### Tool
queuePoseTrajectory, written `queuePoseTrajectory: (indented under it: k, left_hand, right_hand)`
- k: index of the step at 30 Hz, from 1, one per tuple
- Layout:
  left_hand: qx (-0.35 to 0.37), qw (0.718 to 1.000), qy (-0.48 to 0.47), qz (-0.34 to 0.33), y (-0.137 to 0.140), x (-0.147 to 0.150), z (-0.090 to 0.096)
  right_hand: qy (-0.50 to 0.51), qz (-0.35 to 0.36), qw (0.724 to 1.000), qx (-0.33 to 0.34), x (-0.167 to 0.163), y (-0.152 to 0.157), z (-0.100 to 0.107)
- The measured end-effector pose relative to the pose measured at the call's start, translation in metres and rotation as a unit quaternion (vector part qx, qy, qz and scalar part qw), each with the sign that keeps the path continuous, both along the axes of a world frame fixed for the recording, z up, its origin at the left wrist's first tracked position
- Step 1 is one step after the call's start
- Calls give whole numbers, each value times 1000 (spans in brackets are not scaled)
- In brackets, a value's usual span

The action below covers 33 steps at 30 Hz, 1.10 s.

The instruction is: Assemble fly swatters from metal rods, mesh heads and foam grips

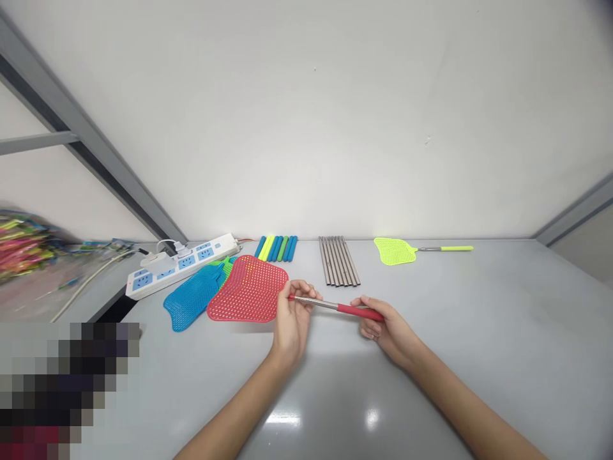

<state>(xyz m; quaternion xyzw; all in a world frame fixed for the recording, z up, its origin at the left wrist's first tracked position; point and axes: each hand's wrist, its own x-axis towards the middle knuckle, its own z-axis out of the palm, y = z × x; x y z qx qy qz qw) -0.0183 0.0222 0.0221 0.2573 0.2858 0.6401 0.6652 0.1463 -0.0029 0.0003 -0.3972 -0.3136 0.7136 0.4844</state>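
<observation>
Two hands (292,326) (397,332), fingers (299,285) in a grip on one red swatter (249,291), above a glossy grey table (460,358), white wall (335,128) behind.

A table (479,370) with a smooth grey top is backed by a plain white wall (306,128), which is marked by a small scuff (428,140) above the table's right half. The table's far left corner is met by a grey frame bar (96,142), joined by a crossbar (38,142) left of the table; its far right corner is met by another grey bar (575,207). Light is mirrored as bright patches (282,418) on the table's near part.
</observation>
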Motion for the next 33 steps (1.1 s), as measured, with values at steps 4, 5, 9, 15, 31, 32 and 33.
queuePoseTrajectory:
  k: [4,5,9,15,31,32,33]
  left_hand:
    - [29,988,133,76,2,-3,-9]
    - [32,984,153,81,3,-4,-10]
    - [15,975,203,92,4,-2,-10]
    - [-10,969,238,60,1,3,-11]
    - [32,966,247,-66,-10,11,-9]
    - [25,965,249,-72,-11,12,-9]
    - [18,964,253,-77,-12,13,-9]
  right_hand:
    - [-11,-3,1000,14,8,1,7]
    - [-15,-4,1000,19,11,2,10]
    - [-23,-41,998,32,20,4,18]
    - [-14,-64,997,45,27,6,20]
    - [13,0,998,60,5,-3,19]
    - [12,6,998,60,3,-4,18]
    - [9,10,998,58,1,-5,18]
